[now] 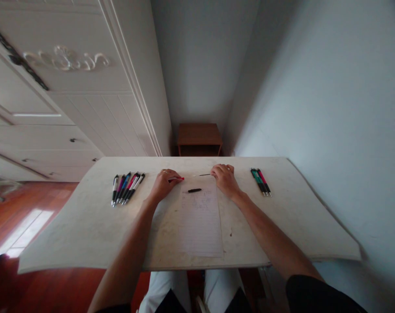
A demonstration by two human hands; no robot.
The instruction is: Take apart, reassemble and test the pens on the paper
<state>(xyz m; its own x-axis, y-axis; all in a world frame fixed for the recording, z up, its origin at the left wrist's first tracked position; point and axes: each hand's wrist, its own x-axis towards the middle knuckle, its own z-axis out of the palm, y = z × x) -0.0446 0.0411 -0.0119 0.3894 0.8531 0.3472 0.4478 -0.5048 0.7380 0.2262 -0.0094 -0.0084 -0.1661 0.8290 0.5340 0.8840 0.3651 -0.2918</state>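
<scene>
The left hand (164, 183) has its grip closed on a red pen barrel (177, 178); the right hand (225, 179) pinches a thin refill (204, 175), a black cap (194, 190) lying between them.

Matt stone-like table (86, 226), lined paper sheet (200, 221), glossy wooden floor (37, 208).

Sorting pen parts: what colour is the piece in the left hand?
Red, a slim red pen barrel held by the left hand; head view.

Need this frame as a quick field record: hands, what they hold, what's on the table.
left hand: grips a red pen part
right hand: pinches a thin refill
between hands: small black piece on lined paper
left group: row of pens
right group: fewer pens
surface: pale table
</scene>
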